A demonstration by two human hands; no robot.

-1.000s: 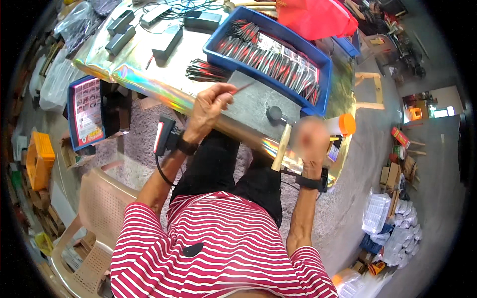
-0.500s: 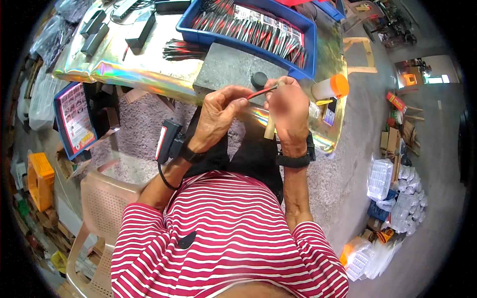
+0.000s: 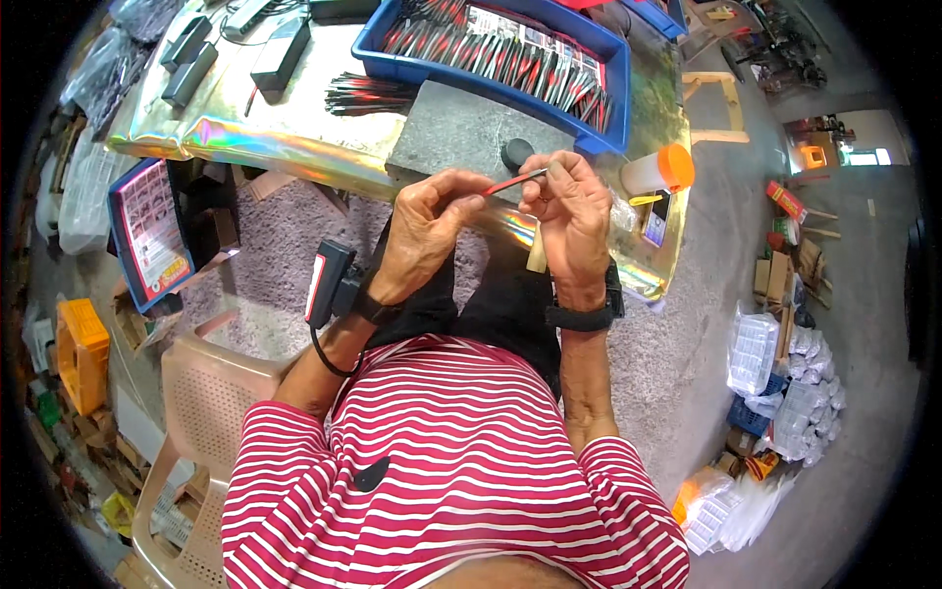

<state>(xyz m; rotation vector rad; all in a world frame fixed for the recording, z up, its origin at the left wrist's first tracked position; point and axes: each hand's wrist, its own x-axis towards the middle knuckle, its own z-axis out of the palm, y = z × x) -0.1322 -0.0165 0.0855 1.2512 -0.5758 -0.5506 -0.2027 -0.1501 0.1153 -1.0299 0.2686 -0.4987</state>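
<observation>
My left hand (image 3: 428, 228) is closed, pinching one end of a slim red-and-dark pointed stick (image 3: 512, 182) between thumb and fingers. My right hand (image 3: 572, 218) has its thumb and fingertips closed on the stick's other, thinner end. Both hands hold it in front of the table's near edge. Beside the right fingers, a small round black piece (image 3: 516, 153) rests on a grey stone block (image 3: 461, 123). A pale wooden handle (image 3: 537, 253) shows below the right hand; its upper part is hidden.
A blue tray (image 3: 613, 128) holds many similar red-and-black sticks; a loose bundle (image 3: 365, 95) lies left of the stone block. An orange-lidded jar (image 3: 657, 171) stands to the right. Black boxes (image 3: 282, 61) sit at the far left. A plastic chair (image 3: 211, 393) stands at my left.
The right hand has turned slightly and its fingertips now show at the stick's thin end. The left hand keeps its pinch, nearly unmoved. The view has shifted a little.
</observation>
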